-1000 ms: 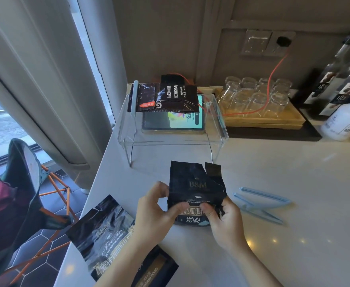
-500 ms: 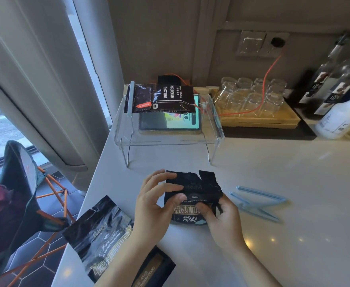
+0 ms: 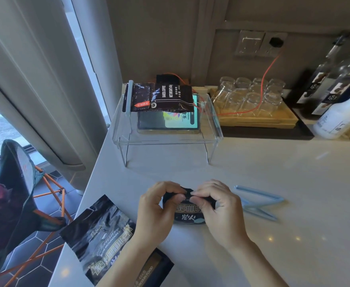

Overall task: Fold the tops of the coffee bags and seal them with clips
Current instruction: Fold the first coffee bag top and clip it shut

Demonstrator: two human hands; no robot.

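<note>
A small black coffee bag stands on the white counter in front of me, its top rolled down low. My left hand and my right hand both pinch that folded top, thumbs meeting at the middle. Two light blue clips lie on the counter just right of my right hand. A larger black coffee bag lies flat at the counter's front left edge, with another dark bag beside it. A clipped coffee bag rests on the clear acrylic stand.
A tablet lies on the stand under the clipped bag. A wooden tray of upturned glasses stands at the back. Bottles are at the far right. An orange cable runs to the wall socket. A folding chair sits beyond the counter's left edge.
The bag's top has been folded down from upright to a low roll. Both hands moved up from the bag's sides and now pinch the fold together.
</note>
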